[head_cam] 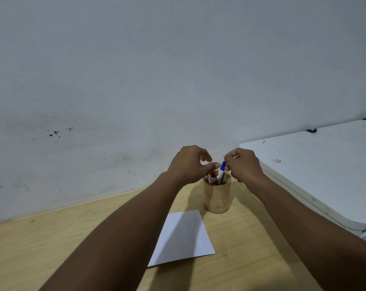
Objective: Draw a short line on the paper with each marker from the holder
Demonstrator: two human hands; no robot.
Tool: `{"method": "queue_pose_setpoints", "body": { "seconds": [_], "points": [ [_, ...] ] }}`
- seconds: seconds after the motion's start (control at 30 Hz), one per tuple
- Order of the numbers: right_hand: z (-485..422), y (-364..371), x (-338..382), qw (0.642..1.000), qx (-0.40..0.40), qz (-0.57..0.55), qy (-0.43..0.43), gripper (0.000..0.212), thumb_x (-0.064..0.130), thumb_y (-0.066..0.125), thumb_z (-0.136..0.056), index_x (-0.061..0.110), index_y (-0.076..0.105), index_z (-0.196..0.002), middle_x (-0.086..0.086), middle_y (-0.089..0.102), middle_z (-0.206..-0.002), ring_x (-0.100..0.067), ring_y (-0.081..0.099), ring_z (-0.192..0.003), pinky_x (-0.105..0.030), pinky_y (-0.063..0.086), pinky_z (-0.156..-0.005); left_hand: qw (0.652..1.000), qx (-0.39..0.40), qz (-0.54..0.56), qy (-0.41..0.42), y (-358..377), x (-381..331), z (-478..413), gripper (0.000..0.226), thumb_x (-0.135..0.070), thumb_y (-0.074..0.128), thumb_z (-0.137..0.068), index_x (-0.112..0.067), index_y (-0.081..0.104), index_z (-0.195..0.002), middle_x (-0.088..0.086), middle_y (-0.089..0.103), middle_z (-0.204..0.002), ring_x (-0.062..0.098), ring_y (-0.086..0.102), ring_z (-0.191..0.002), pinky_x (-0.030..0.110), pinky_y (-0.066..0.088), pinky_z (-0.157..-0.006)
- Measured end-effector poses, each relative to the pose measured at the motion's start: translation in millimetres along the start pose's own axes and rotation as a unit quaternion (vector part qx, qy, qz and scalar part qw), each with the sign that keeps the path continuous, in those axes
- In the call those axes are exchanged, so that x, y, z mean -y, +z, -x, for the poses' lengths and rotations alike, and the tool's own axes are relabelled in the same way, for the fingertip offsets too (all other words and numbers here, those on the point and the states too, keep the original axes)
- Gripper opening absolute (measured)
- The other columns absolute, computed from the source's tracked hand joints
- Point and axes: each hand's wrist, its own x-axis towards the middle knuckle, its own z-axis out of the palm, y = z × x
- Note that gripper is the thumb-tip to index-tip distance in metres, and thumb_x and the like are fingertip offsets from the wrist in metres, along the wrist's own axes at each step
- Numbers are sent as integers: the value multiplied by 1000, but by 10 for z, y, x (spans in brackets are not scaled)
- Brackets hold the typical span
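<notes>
Blue-capped marker [222, 169] pinched at the holder [217, 195], nothing on the paper [183, 238] that I can see.

My right hand [244, 166] grips the marker's top while its lower end sits in the wooden holder; my left hand [189, 163] hovers beside it, fingers curled, and I cannot tell whether it holds anything. A red-tipped marker [214, 176] waits inside. I judge this as the drawing-out step: next I must lift clear, uncap, and bring the tip to the sheet lying near the holder on the table [51, 248].
</notes>
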Motion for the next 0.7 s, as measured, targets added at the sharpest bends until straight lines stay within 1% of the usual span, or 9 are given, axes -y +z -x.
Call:
{"method": "queue_pose_setpoints", "body": {
  "seconds": [0.1,0.2,0.3,0.37,0.4,0.43,0.5,0.57,0.7],
  "points": [
    [35,65,136,999,-12,-13,-26,16,19,56,-88,16,71,-83,-4,74,-69,-15,59,-55,-28,44,-58,999,-37,-11,-14,-228,131,97,37,-51,67,-87,-20,77,-103,-1,72,-101,16,65,-98,34,52,-84],
    [121,242,338,998,5,-6,-63,17,23,56,-89,19,72,-85,-2,76,-75,-18,67,-68,-30,52,-63,997,-47,-28,-61,-528,384,254,35,-48,67,-88,-21,74,-109,-5,69,-100,19,64,-102,33,50,-87],
    [187,498,588,988,90,41,-122,15,24,57,-89,23,72,-90,4,74,-82,-17,67,-75,-29,52,-69,991,-34,-49,-121,-888,666,459,44,-50,68,-87,-23,68,-122,-5,68,-108,22,63,-108,35,50,-92],
    [225,699,779,966,177,94,-162,19,23,60,-91,23,72,-106,3,72,-96,-17,66,-82,-25,48,-69,984,-7,-71,-166,-1138,830,616,53,-50,69,-86,-24,61,-132,1,67,-124,23,62,-115,38,49,-99],
    [244,804,888,951,214,129,-184,27,24,60,-92,22,70,-118,2,72,-108,-17,67,-92,-24,48,-74,979,5,-82,-187,-1262,903,699,58,-49,70,-86,-24,58,-136,3,65,-131,23,60,-119,37,47,-101],
    [262,907,999,933,243,168,-206,36,25,61,-93,21,66,-129,0,69,-123,-19,66,-106,-26,48,-83,974,12,-90,-206,-1380,970,775,61,-48,71,-86,-24,55,-139,4,62,-137,24,58,-124,37,45,-103],
    [316,1093,1242,899,288,228,-240,50,26,59,-95,21,55,-144,-2,59,-145,-21,56,-130,-31,44,-103,967,11,-98,-235,-1608,1082,903,64,-47,72,-86,-23,52,-142,6,59,-142,24,54,-131,35,43,-104],
    [360,1244,1479,874,314,266,-260,58,27,56,-96,23,45,-152,-2,50,-155,-22,46,-142,-35,39,-112,963,-8,-99,-252,-1815,1165,980,65,-46,73,-85,-22,52,-143,7,58,-143,24,52,-132,34,41,-103],
    [349,1420,1857,855,305,307,-286,66,32,54,-93,27,37,-157,0,42,-162,-24,42,-145,-42,37,-115,961,-43,-98,-256,-2111,1198,987,68,-49,73,-83,-23,53,-142,6,60,-141,24,49,-136,35,39,-108]
  ]
}}
